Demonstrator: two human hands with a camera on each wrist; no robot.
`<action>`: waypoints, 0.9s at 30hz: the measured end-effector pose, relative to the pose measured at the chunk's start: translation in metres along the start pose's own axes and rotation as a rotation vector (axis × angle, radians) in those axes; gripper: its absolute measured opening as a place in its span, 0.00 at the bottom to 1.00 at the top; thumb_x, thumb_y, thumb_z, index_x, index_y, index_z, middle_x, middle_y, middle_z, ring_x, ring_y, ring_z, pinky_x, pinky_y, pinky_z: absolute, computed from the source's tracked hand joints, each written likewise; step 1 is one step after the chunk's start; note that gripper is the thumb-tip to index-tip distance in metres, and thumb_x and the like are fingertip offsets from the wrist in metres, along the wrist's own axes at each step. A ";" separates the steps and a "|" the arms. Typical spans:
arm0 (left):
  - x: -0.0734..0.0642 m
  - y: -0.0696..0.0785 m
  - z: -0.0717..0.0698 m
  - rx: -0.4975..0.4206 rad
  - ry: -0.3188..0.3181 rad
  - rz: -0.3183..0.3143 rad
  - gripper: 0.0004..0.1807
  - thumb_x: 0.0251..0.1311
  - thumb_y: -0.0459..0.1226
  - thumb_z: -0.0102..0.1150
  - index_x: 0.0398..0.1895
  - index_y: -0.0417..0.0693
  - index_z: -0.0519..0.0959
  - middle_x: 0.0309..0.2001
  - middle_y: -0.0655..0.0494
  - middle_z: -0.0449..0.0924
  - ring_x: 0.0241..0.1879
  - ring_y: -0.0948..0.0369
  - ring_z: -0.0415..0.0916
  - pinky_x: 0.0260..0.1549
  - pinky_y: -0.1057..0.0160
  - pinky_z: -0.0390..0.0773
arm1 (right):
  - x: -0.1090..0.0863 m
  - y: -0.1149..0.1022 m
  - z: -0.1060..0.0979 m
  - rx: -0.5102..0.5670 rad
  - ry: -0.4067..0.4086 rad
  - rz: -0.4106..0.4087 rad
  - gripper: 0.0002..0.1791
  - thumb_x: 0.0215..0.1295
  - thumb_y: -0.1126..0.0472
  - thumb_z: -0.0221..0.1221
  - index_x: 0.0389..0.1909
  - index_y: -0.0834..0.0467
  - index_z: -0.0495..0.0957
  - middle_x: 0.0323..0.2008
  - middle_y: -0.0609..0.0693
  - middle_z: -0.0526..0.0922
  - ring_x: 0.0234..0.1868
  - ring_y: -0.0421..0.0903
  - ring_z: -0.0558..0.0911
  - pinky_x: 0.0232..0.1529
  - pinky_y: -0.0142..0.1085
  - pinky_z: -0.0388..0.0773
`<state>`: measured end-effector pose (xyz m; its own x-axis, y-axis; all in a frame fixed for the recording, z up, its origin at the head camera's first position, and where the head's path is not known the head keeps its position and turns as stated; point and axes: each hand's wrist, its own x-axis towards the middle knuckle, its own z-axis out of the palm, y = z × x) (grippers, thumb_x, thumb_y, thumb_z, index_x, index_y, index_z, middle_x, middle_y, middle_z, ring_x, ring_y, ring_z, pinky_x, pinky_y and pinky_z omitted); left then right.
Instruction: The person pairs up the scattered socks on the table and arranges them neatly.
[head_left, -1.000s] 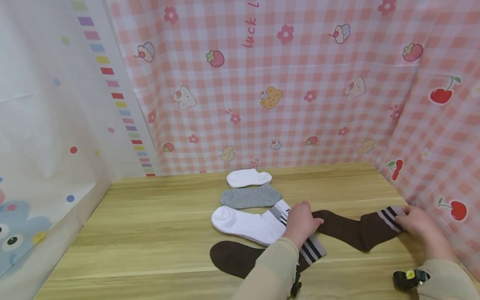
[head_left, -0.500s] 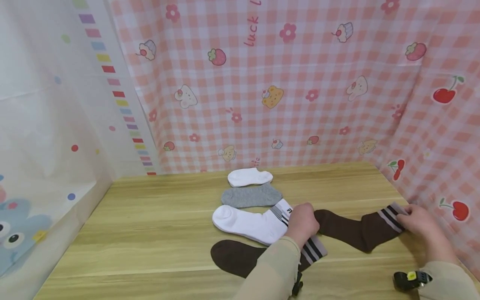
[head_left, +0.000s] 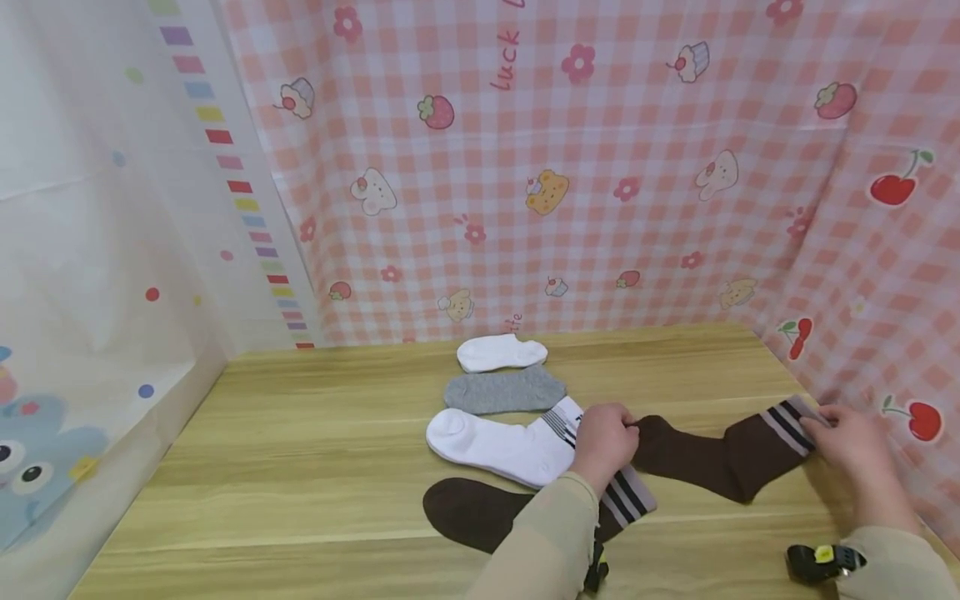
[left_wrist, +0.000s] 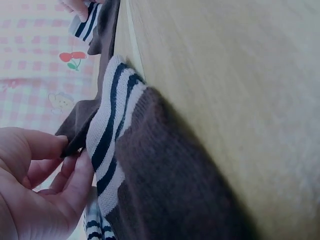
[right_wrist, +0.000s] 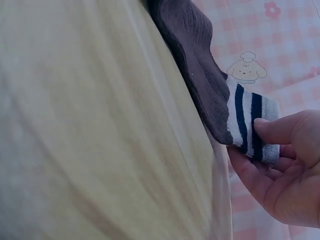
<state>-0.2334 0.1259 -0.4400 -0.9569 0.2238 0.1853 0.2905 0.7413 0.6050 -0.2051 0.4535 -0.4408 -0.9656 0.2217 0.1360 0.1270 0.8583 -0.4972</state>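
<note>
A dark brown sock (head_left: 690,458) with a grey cuff and black stripes stretches between both hands at the right of the table. My left hand (head_left: 606,442) pinches its toe end, seen close up as the toe (left_wrist: 80,125) between thumb and fingers. The right hand (head_left: 851,442) grips the striped cuff (right_wrist: 252,120), thumb on top and fingers beneath. Below my left forearm lies a second brown sock (head_left: 472,512) with a matching cuff, its middle hidden by the sleeve. A white crew sock (head_left: 495,446) with black stripes lies beside the left hand, its cuff partly covered.
Farther back on the wooden table (head_left: 300,450) lie a grey sock (head_left: 502,392) and a short white sock (head_left: 498,353), in a column with the others. A pink checked curtain (head_left: 480,167) hangs behind the table and along its right side; a white one (head_left: 90,208) hangs left.
The right hand has shifted slightly right and up with the cuff, drawing the brown sock a little that way. The left hand keeps its hold on the toe. The other socks lie as before.
</note>
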 end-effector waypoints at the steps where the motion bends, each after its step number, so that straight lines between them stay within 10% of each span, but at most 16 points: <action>1: 0.000 0.000 0.000 -0.020 0.009 -0.007 0.04 0.57 0.37 0.66 0.26 0.52 0.86 0.24 0.65 0.81 0.28 0.66 0.77 0.31 0.72 0.73 | -0.001 0.000 0.000 0.010 0.006 0.010 0.19 0.69 0.62 0.55 0.44 0.79 0.71 0.40 0.78 0.74 0.38 0.70 0.74 0.39 0.58 0.72; 13: -0.005 0.003 -0.003 -0.277 0.133 -0.010 0.02 0.57 0.35 0.68 0.29 0.47 0.86 0.26 0.62 0.84 0.29 0.69 0.78 0.32 0.74 0.74 | -0.006 -0.010 -0.005 0.076 0.074 0.102 0.22 0.74 0.58 0.51 0.49 0.78 0.69 0.48 0.80 0.69 0.45 0.73 0.70 0.45 0.62 0.68; 27: -0.007 0.006 -0.015 -0.653 0.122 -0.098 0.03 0.60 0.32 0.67 0.30 0.42 0.85 0.23 0.60 0.80 0.24 0.71 0.74 0.27 0.73 0.76 | -0.009 -0.018 -0.010 0.132 0.083 0.157 0.28 0.77 0.53 0.47 0.56 0.78 0.64 0.63 0.83 0.58 0.57 0.78 0.63 0.55 0.67 0.62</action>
<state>-0.2254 0.1193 -0.4261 -0.9829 0.0734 0.1691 0.1810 0.2111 0.9605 -0.1964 0.4407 -0.4248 -0.9136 0.3897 0.1159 0.2380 0.7436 -0.6248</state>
